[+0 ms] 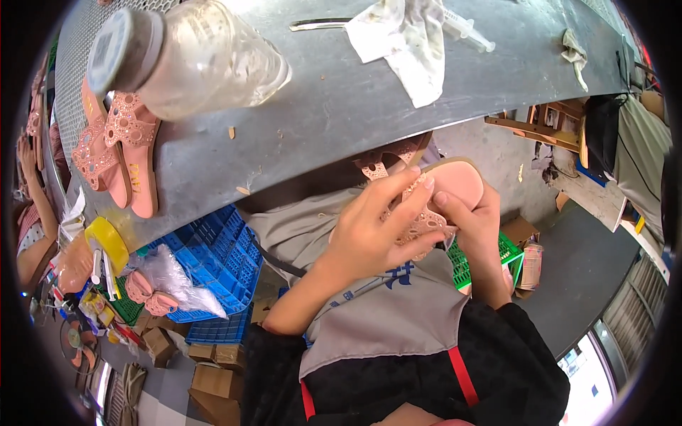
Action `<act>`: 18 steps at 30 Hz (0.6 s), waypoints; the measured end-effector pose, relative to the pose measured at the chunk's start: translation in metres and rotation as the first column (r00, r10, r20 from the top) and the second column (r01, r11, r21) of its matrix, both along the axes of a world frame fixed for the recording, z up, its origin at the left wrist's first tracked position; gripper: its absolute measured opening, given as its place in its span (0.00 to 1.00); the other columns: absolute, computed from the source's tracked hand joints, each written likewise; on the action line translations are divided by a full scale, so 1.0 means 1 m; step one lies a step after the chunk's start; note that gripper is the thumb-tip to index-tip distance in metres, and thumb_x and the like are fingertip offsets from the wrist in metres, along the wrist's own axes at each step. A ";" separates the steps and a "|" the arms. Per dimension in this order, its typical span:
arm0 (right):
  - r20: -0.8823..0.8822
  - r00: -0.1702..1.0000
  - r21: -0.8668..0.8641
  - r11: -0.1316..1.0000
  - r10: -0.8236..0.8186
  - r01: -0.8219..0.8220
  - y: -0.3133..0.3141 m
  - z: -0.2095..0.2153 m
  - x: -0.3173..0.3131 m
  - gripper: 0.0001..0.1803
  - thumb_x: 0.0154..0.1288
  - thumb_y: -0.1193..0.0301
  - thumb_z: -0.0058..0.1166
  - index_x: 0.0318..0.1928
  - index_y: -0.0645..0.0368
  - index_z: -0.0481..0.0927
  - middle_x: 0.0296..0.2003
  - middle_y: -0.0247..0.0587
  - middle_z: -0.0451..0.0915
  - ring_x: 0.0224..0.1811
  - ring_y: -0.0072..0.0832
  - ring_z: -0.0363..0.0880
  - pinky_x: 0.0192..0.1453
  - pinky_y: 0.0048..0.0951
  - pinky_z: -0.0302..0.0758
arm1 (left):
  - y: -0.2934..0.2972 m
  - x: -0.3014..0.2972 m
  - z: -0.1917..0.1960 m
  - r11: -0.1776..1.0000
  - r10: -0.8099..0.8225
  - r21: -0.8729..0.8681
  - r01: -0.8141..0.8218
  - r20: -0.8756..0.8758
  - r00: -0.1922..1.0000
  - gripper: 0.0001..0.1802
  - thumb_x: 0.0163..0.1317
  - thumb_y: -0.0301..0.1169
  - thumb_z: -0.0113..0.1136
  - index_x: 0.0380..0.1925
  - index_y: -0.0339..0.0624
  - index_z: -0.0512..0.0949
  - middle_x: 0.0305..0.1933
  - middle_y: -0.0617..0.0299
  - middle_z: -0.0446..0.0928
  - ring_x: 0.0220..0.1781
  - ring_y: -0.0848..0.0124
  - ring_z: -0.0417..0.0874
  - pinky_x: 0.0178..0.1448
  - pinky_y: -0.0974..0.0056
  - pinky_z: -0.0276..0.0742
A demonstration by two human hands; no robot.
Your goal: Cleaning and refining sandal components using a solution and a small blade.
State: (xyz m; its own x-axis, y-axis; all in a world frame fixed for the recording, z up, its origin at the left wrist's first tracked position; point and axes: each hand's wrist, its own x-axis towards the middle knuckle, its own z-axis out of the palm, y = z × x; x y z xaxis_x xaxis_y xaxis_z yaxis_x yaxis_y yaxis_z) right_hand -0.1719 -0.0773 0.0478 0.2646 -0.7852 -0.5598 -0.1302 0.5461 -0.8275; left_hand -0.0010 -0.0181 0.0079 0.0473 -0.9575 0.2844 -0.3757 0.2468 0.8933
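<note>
Pink sandal (444,192) gripped between left hand (369,231) and right hand (476,220).

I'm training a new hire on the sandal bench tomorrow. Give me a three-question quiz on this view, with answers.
1. True or false: both hands hold one pink sandal just off the edge of the grey metal table.
2. What lies on the table nearest the white rag? A) a syringe B) a hammer C) a phone
3. Fill in: the clear plastic bottle lies on its ____ beside a pair of pink sandals.

Key
1. True: the left hand and right hand both grip it.
2. A, the syringe.
3. side.
</note>
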 end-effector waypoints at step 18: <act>-0.075 0.981 -0.325 0.934 -0.179 0.146 -0.001 -0.028 0.038 0.17 0.66 0.80 0.60 0.54 0.71 0.79 0.46 0.43 0.84 0.49 0.25 0.81 0.55 0.27 0.77 | 0.013 0.003 -0.017 0.994 0.039 0.079 -0.071 0.348 0.937 0.52 0.41 0.37 0.78 0.69 0.40 0.65 0.72 0.47 0.66 0.69 0.44 0.69 0.66 0.46 0.70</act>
State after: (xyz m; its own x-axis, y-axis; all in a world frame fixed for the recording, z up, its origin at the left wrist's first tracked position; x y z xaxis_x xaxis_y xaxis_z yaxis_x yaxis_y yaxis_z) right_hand -0.1338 -0.0786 0.0201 0.0732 -0.9535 -0.2922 -0.1548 0.2786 -0.9479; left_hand 0.0018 -0.0051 -0.0092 0.0148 -0.9784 0.2060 -0.6759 0.1420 0.7231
